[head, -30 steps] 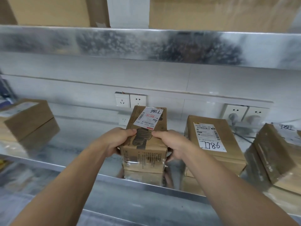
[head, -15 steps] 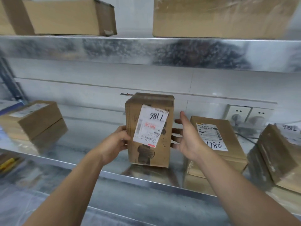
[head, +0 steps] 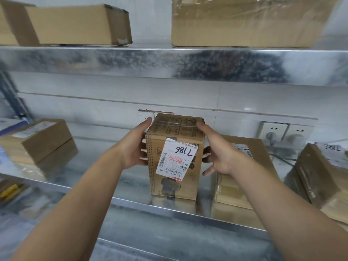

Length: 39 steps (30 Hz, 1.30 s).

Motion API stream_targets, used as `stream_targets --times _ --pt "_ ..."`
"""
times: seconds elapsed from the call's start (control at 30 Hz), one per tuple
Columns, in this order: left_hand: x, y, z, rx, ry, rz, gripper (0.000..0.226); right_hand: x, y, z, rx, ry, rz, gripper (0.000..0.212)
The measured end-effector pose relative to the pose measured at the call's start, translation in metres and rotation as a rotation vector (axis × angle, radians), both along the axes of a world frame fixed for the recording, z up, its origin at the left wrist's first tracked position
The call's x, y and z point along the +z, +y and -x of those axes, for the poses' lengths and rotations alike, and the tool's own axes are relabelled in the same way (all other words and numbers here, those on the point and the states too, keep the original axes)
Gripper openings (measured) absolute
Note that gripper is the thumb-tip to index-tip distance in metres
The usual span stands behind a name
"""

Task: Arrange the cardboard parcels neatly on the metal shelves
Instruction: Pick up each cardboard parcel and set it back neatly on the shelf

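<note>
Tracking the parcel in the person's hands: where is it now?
In the head view, centre, the parcel stands upright on the middle shelf, between the left hand and right hand, left of a flat parcel.

Wide head view, close, straight toward metal shelf (head: 135,185).

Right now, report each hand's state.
Left hand: grips the parcel by its left side.
Right hand: open, fingers spread, thumb touching the parcel's top.
</note>
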State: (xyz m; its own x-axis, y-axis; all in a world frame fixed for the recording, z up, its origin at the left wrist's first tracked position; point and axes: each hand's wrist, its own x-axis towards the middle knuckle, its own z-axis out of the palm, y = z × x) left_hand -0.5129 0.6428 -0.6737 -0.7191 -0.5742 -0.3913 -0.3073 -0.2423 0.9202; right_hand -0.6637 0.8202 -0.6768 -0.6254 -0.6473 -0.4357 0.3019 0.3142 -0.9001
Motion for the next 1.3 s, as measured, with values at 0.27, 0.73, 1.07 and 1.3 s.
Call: stream_targets --times 0.27,0.73,1.07,1.3 --pt "0.028 0.009 0.020 -0.027 -0.098 0.197 0.025 0.023 -0.013 -0.003 0.091 0.158 -0.125 0.039" --pt "0.018 0.004 0.024 -0.040 -0.078 0.244 0.029 0.019 -0.017 -0.004 0.077 0.199 -0.102 0.032" --pt "0.015 0.006 0.004 0.059 0.229 0.227 0.026 0.029 -0.004 -0.014 0.052 0.215 0.256 0.030" --pt "-0.012 0.014 -0.007 0.215 0.402 -0.008 0.035 0.013 0.009 -0.021 -0.157 0.116 0.409 0.035"
